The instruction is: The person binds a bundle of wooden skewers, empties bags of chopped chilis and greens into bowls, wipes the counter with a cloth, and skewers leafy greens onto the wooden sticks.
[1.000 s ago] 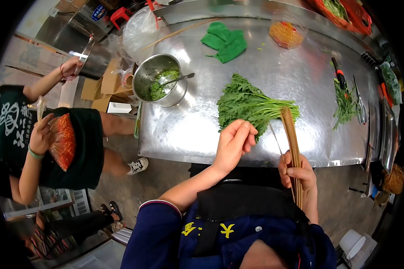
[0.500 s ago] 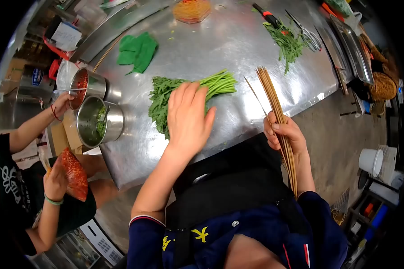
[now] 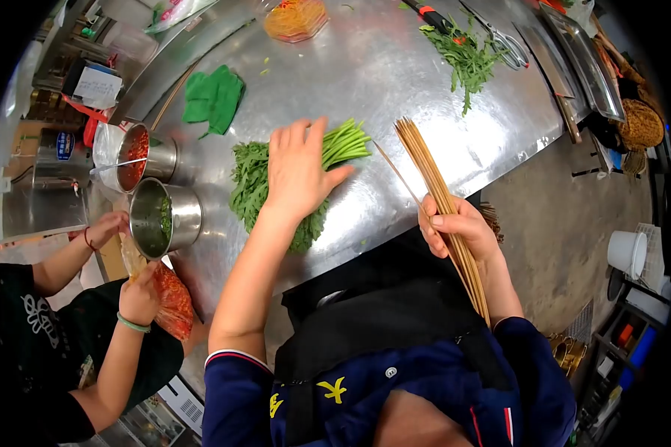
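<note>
Leafy greens [image 3: 250, 179] lie in a bunch on the metal table [image 3: 380, 67], their pale cut stems pointing right. My left hand [image 3: 298, 167] rests over the bunch with its fingers spread and the thumb out to the right. Beyond the table's front edge, my right hand [image 3: 462, 227] is wrapped round a bundle of thin brown sticks [image 3: 436, 179]. One stick stands apart from the bundle at its left side, its tip near the stem ends.
A co-worker's hands [image 3: 138, 298] hold a bag of red food [image 3: 173, 302] beside two metal pots [image 3: 190, 216]. A green cloth [image 3: 218, 97], a clear tub [image 3: 294, 18], loose greens [image 3: 470, 67] and scissors [image 3: 508, 48] lie farther back.
My left hand has gone from above the front edge onto the greens. The view has turned. A second pot now stands on the left, and the co-worker's hands have come together at the bag.
</note>
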The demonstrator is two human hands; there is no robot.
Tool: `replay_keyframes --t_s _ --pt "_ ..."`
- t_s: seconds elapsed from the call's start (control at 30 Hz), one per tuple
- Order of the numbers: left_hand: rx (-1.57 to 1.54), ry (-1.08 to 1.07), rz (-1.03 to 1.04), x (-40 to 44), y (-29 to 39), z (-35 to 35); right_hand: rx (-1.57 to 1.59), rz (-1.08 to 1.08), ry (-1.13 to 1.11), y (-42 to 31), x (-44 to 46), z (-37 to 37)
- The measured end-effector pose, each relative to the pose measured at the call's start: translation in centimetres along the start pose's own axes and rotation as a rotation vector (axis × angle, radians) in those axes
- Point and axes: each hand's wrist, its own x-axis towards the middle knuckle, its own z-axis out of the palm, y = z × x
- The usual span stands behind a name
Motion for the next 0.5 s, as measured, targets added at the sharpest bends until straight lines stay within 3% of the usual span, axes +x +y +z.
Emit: replay_keyframes --t_s 0.2,0.4,0.5 --pt "-0.009 -0.052 0.02 0.1 -0.6 1.4 -0.014 0.01 0.0 0.0 0.3 0.3" --pt "0.102 -0.08 0.218 -0.3 -0.2 1.8 -0.032 0.005 -0.018 0.3 0.3 0.2" --pt "0.099 -0.118 0.16 -0.2 0.1 1.4 -0.045 0.007 -0.001 0.2 0.0 0.9"
